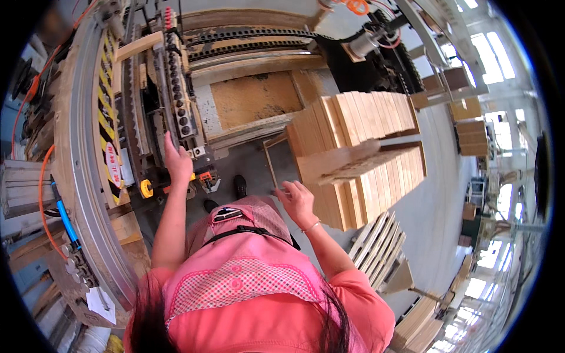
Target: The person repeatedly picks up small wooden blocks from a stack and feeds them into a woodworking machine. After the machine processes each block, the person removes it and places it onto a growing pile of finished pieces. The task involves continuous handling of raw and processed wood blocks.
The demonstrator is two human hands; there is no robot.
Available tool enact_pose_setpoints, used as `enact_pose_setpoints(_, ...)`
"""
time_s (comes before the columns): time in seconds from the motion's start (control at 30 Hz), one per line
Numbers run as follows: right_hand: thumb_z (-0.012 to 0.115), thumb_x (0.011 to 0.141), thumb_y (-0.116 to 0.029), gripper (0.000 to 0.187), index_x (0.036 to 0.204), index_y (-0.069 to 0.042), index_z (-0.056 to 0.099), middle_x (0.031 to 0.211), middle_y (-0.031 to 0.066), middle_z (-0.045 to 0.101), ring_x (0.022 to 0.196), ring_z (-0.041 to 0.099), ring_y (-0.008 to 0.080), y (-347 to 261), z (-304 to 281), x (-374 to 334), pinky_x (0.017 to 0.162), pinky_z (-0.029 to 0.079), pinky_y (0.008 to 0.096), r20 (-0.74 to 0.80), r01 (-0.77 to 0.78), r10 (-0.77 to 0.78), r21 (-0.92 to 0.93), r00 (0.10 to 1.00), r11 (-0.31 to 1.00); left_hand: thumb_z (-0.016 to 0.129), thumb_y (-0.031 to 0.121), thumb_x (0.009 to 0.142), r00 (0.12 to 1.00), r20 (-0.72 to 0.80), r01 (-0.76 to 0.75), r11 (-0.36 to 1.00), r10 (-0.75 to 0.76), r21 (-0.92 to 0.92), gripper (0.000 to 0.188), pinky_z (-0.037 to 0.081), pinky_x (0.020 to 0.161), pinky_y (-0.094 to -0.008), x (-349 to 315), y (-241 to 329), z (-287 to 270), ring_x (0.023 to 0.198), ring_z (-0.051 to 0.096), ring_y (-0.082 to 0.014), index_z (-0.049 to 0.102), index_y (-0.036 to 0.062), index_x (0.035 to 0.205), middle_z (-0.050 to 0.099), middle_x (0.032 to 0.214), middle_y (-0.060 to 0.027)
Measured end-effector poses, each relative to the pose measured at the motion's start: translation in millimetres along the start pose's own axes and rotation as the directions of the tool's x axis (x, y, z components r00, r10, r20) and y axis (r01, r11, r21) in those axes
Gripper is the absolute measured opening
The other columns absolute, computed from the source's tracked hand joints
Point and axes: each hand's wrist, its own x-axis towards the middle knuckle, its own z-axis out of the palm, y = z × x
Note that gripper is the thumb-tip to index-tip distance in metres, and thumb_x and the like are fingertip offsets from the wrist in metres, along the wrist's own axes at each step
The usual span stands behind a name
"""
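Observation:
My left hand [178, 162] is over the near end of the machine's feed track, its fingers stretched out and nothing visible in it. Beside it runs a row of black rollers [178, 97], and a yellow knob [146, 188] sits lower left of it. My right hand [298, 204] hangs in front of my body with loosely bent fingers, and I see nothing in it. Just right of that hand stands a tall stack of wooden boards [371, 117], in two rows with a gap between. Farther along the track, a wooden strip [140, 46] lies across the machine.
A yellow-and-black striped guard [106, 112] and a metal rail [79, 147] line the left side. An orange hose [42, 200] curves past a blue tube [66, 217]. Black chains [253, 36] cross the machine's far part. A slatted wooden pallet [378, 244] is at lower right.

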Motion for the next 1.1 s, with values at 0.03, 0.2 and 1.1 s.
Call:
enact_pose_setpoints(0.03,0.073,0.073,-0.011,0.015,0.083,-0.007,0.062,0.068,0.0065,0.057,0.059,0.059,0.0213,10.9,-11.6,-15.7,0.052,0.047,0.0326,-0.017,-0.043,0.042,-0.083,0.999,0.996,0.048,-0.001,0.084,1.000,0.010,0.017,1.000,-0.017,0.004,0.056,0.031,0.105,-0.0377,0.6,1.8,-0.9,0.126,0.040,-0.0347,0.031,0.0031,0.137,0.042,0.135,-0.0223)
enact_pose_setpoints(0.2,0.073,0.071,-0.019,0.020,0.085,-0.013,0.061,0.075,0.0052,0.055,0.071,0.059,0.0246,73.1,-69.3,-65.6,0.056,0.048,0.0376,-0.194,-0.332,0.276,-0.390,0.941,0.859,0.048,0.001,0.084,1.000,0.011,0.020,1.000,-0.020,0.017,0.056,0.032,0.103,-0.0374,2.7,-0.6,-3.0,0.124,0.042,-0.0334,0.032,0.0056,0.138,0.042,0.135,-0.0208)
enact_pose_setpoints(1.1,0.069,0.063,-0.014,0.036,0.094,-0.004,0.053,0.095,0.0125,0.051,0.093,0.053,0.0311,98.8,-122.1,-87.3,0.078,0.049,0.0409,-0.267,-0.622,0.593,-0.563,0.760,0.545,0.049,0.003,0.086,0.998,0.033,0.044,0.995,-0.047,0.090,0.057,0.030,0.105,-0.0386,2.0,0.7,-3.4,0.128,0.038,-0.0334,0.030,0.0063,0.139,0.039,0.139,-0.0180)
